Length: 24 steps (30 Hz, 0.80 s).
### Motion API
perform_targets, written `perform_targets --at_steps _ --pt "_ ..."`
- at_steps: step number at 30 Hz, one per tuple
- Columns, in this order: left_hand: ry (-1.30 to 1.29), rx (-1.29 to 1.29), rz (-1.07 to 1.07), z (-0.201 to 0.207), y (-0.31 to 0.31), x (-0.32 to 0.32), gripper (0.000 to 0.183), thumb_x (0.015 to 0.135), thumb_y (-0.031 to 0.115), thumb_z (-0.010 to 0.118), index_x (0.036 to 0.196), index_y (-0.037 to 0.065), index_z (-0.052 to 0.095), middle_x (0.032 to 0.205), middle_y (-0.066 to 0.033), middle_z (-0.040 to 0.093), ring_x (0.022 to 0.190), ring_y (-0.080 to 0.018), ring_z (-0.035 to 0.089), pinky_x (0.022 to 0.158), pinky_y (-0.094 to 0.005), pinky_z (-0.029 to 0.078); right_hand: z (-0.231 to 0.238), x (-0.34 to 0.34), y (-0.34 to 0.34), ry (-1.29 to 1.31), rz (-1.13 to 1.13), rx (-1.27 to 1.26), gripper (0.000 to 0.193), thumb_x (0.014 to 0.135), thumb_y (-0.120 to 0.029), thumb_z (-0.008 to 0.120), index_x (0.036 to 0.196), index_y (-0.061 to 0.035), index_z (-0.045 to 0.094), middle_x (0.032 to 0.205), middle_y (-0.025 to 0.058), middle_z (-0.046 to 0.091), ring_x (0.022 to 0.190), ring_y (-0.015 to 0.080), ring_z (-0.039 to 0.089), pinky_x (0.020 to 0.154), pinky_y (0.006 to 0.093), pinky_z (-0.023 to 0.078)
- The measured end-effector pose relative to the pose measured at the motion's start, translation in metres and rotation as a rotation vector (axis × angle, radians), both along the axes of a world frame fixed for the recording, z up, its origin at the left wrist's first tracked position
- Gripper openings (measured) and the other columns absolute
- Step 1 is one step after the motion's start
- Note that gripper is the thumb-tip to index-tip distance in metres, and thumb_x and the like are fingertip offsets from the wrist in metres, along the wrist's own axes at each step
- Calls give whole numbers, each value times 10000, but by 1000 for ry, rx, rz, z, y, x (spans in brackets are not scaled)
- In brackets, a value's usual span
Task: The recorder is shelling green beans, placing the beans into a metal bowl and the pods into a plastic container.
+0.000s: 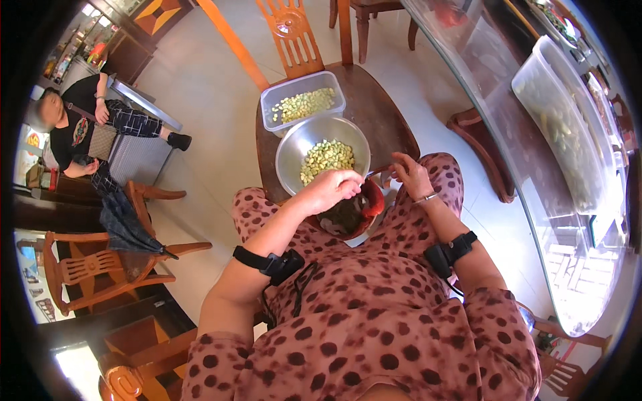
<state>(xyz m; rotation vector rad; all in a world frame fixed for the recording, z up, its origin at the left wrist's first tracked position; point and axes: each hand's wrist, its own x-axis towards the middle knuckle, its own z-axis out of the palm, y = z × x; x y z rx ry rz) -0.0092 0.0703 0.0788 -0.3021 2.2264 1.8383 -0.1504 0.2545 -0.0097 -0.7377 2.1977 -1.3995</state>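
Note:
Both my hands are close together above my lap, just at the near edge of a steel bowl [287,157] with pale green shelled beans [328,157] in it. My left hand [336,189] is closed in a pinch; whatever lies between its fingertips is too small to name. To its right, my right hand [412,178] has bent fingers closed around one end of a thin dark strip [376,172] that reaches toward the left hand. Below them, between my knees, is a red bag [376,200] with dark contents, partly hidden by my left hand.
A clear plastic tub [269,107] with more beans stands behind the bowl on a wooden chair [381,110]. On the right, a glass-topped table [495,100] holds a long plastic bin [555,127] of pods. A person [83,120] sits at far left, near another chair [90,267].

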Motion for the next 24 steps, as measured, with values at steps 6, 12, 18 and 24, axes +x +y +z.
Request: perform_targets --at_steps 6,12,18,24 --pt "89 -411 -48 8 1 14 160 753 181 579 831 44 602 769 -96 605 690 -170 576 643 -285 446 11 12 -11 46 61 114 264 805 -182 473 1039 -64 506 804 136 600 677 216 596 608 313 461" --pt "598 -802 56 58 28 16 439 733 22 528 1151 111 428 923 -119 466 963 -234 428 804 -346 381 4 24 -11 151 112 118 195 783 -169 490 930 -46 527 815 184 571 770 315 567 670 365 451" --pt "695 87 -142 197 39 35 167 795 71 477 947 14 432 748 -46 476 657 -113 466 583 -238 390 -61 12 -25 -145 62 -365 212 796 -140 488 985 -50 520 835 102 598 700 190 584 633 316 472" --pt "1223 533 -464 256 72 93 151 732 160 490 768 14 507 703 -75 533 639 -187 519 566 -285 404 -65 -11 0 71 146 85 235 800 -112 487 1023 -39 504 850 110 599 669 150 587 569 288 477"
